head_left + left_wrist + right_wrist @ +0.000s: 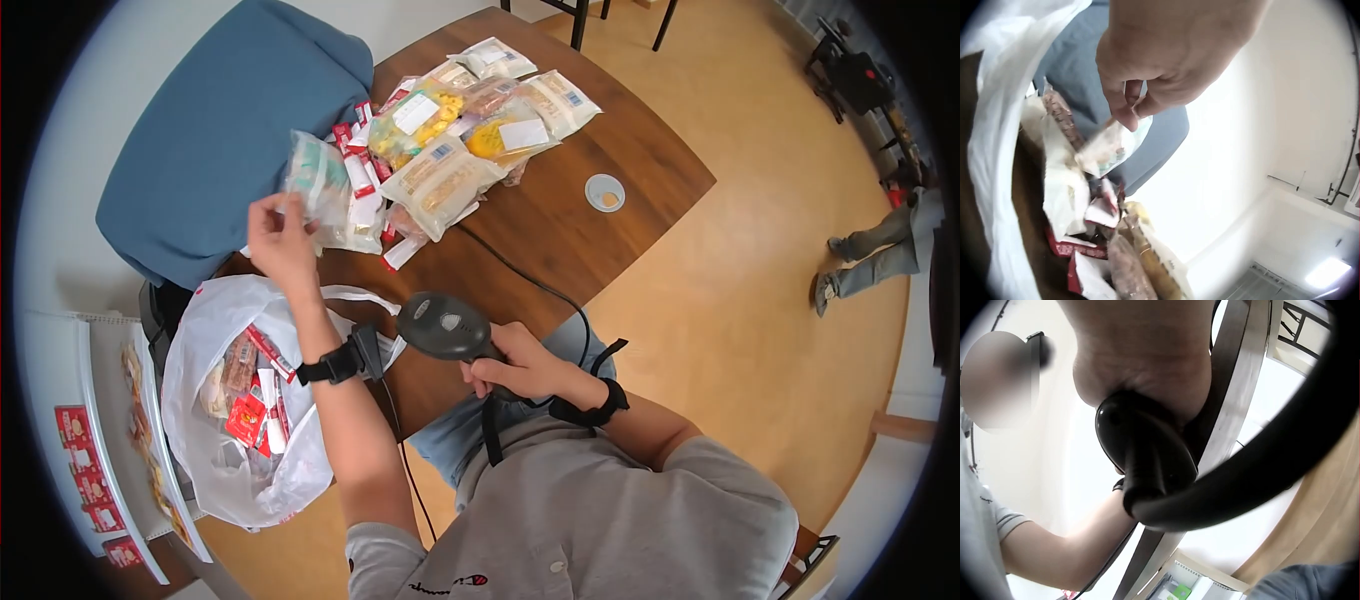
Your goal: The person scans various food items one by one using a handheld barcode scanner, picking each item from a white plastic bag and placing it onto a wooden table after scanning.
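Observation:
My left hand is at the left edge of the pile on the wooden table. Its thumb and fingertips pinch the corner of a clear and white plastic packet with greenish print, which hangs tilted over other packets in the left wrist view. My right hand grips the handle of a black handheld barcode scanner, held low over the near table edge with its rounded head toward the left. In the right wrist view the scanner's handle end and thick cable fill the middle.
Several beige packets, yellow snack bags and red-and-white sticks are heaped on the table. A round lid lies to the right. A white plastic bag holds more packets. Blue cloth stands behind; a person's legs show far right.

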{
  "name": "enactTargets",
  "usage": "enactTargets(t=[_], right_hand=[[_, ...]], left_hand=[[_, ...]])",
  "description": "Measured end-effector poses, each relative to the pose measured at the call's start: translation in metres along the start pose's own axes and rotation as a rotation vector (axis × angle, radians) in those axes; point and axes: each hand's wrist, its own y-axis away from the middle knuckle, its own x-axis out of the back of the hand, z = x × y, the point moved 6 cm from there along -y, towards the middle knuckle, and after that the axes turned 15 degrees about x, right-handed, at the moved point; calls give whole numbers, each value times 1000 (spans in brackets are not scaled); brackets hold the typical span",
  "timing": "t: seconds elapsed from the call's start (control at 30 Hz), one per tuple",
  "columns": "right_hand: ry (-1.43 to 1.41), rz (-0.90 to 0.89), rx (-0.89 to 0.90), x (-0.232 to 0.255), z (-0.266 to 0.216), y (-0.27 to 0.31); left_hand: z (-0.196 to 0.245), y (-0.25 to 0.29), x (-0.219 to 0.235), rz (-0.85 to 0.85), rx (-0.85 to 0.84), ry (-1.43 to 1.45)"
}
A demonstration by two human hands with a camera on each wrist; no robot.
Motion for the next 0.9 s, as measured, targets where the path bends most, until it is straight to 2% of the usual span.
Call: enactTargets(t=[0.03, 0.07, 0.13, 0.2, 0.27, 0.33, 0.4, 0.5, 0.53, 0.6, 0.73, 0.8, 0.83, 0.9], right_hand=[[-7, 4, 3, 0, 0, 0], [-10, 1, 1, 0, 1, 0], [10, 2, -7, 0, 1, 0], [13, -3, 8, 1, 1, 1], [14, -3, 27, 1, 2, 0], [30, -9, 24, 2, 4, 1], [18, -12, 38, 2, 4, 1], [8, -18, 49, 1, 5, 1], [3, -17, 53, 1, 4, 0], [19, -24, 60, 1, 1, 0], [31, -19, 53, 1, 3, 1], [25, -15, 50, 0, 4, 1], [22, -13, 48, 1, 4, 1], [30, -9, 47, 1, 3, 1]], left_hand=[[11, 6, 8, -27, -6, 183], [22, 14, 14, -23, -4, 181], [49, 37, 26, -75, -198, 237], [41, 58, 39, -64, -221, 106], [15, 80, 35, -267, -188, -13], [-12, 93, 41, -352, -59, 14], [-15, 101, 47, -339, -56, 86], [-31, 91, 63, -81, 7, 41], [-35, 90, 63, -75, 11, 46], [-39, 89, 60, -89, 246, 42], [-45, 85, 57, -75, 377, 23], [-56, 81, 54, -129, 491, 165], [-57, 80, 52, -131, 492, 165], [-57, 80, 44, -211, 532, 438]])
